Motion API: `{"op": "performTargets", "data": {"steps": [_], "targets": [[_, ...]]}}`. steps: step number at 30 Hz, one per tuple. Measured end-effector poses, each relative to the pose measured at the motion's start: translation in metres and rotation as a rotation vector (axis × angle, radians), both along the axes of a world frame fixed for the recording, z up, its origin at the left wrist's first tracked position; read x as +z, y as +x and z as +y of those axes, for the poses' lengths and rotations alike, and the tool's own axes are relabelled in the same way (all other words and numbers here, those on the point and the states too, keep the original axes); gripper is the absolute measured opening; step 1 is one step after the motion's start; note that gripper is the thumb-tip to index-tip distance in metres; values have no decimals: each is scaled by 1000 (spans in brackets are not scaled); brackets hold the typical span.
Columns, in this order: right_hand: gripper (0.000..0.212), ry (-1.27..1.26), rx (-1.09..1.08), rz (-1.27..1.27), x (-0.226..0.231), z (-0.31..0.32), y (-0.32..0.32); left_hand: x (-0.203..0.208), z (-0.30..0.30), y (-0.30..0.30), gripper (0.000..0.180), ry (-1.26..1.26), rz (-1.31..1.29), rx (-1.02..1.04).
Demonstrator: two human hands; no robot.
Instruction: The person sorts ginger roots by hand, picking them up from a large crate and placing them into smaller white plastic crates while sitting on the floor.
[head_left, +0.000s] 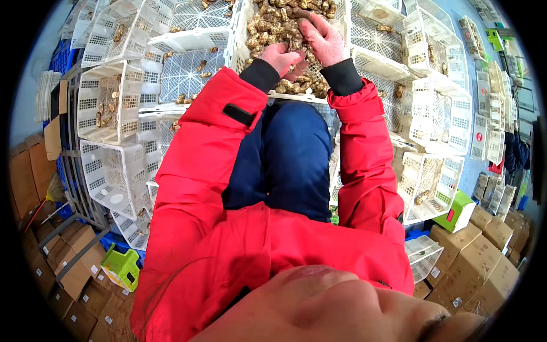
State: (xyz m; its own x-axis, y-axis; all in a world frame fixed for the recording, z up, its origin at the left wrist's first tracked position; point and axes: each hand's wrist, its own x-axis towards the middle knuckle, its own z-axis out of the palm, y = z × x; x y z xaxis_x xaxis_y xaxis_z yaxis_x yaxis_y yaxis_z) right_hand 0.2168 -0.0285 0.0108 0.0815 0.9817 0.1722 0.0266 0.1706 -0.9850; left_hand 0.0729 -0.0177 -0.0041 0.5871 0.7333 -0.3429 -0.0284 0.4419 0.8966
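Observation:
A white plastic crate [274, 96] at the top middle is heaped with stubby brown-and-white mushrooms [263, 27], just beyond my knees. Both hands are over the heap, close together, in what look like thin pinkish gloves. My left hand [280, 58] is closed, its fingertips pointing right toward the middle of the crate. Curled leftward, my right hand [325, 40] has its fingers bent down among the mushrooms. Small dark pieces show between the two hands, but what each one grips is partly hidden by the fingers.
White slatted crates [194, 71] with a few mushrooms each flank me on the left, and more crates [439, 114] stack up on the right. Cardboard boxes [473, 268] lie at lower right, others at lower left near a green plastic stool [121, 268]. A metal rack [85, 194] stands left.

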Motion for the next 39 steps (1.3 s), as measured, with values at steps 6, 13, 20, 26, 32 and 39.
{"op": "performTargets", "data": {"steps": [6,13,20,26,32,39], "targets": [[30,-131,-182,140,-12,-22,15,12,10,-16,23,-452,-191,2],[33,-262,-85,297,-16,-50,13,20,7,-10,27,-328,-299,180],[37,-451,226,620,1,-46,-17,3,17,-5,35,-101,-358,58],[28,-107,-70,-90,-33,-29,-29,-9,27,-10,31,34,-308,129],[23,-120,-56,191,-22,-44,-16,-10,32,-11,35,-89,-282,218],[27,-234,-108,146,-58,-47,5,-9,29,-5,30,-153,-282,184]]}}
